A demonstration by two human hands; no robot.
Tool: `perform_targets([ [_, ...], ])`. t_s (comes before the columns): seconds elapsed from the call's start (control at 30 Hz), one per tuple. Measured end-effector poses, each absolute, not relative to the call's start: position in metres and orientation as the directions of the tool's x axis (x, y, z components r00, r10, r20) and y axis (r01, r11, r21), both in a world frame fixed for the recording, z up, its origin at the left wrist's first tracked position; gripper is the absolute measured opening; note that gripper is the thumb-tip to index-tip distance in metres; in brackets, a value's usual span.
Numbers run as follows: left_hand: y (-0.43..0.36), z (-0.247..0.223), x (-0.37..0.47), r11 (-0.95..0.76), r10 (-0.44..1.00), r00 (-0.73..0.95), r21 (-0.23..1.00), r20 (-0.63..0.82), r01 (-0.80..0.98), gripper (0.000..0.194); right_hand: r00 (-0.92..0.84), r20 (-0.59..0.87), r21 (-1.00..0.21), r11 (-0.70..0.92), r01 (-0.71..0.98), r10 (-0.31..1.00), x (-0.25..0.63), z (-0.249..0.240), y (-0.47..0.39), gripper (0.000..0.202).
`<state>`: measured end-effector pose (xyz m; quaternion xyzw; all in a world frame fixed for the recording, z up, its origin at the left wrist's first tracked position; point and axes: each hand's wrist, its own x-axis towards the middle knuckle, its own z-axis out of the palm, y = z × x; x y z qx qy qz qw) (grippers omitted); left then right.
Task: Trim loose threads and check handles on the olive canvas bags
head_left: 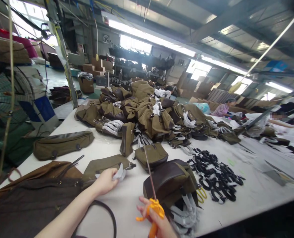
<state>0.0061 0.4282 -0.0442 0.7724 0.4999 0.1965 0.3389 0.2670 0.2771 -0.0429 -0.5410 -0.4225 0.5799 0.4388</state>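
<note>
My left hand [106, 181] is closed round a strap end wrapped in whitish plastic [120, 172], beside a flat olive bag [101, 165]. In my right hand [153, 216] is an orange-handled tool [157, 207] with a long thin metal rod that points up and away from me. Its rod passes in front of a small olive pouch [150, 155] and a dark-trimmed olive bag [170, 178]. Plastic-wrapped handles [186, 210] hang from that bag near my right hand. A black strap [109, 211] curves over the table under my left forearm.
A large heap of olive bags [152, 115] fills the table's far middle. Black curved handles [216, 175] lie piled at right, with yellow-handled scissors [201, 194] beside them. A long olive bag [64, 145] and a dark brown bag [38, 201] lie left. A person [222, 108] sits beyond.
</note>
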Motion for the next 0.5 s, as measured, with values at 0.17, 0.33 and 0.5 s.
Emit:
perform_targets([
  [0.17,0.344,-0.03,0.04,-0.116,0.901,0.432,0.931,-0.049,0.346,0.01,-0.238,-0.272,-0.844,-0.35,-0.406,0.933,0.217,-0.03,0.309,0.036],
  [0.33,0.341,-0.031,-0.001,0.33,0.922,0.313,0.888,-0.229,-0.32,0.029,-0.312,-0.25,-0.754,-0.387,-0.531,0.917,0.243,-0.012,0.312,0.039],
  [0.5,0.357,-0.042,-0.072,0.352,0.932,0.173,0.674,-0.319,-0.65,0.021,-0.31,-0.209,-0.8,-0.345,-0.491,0.927,0.294,-0.003,0.296,0.053],
])
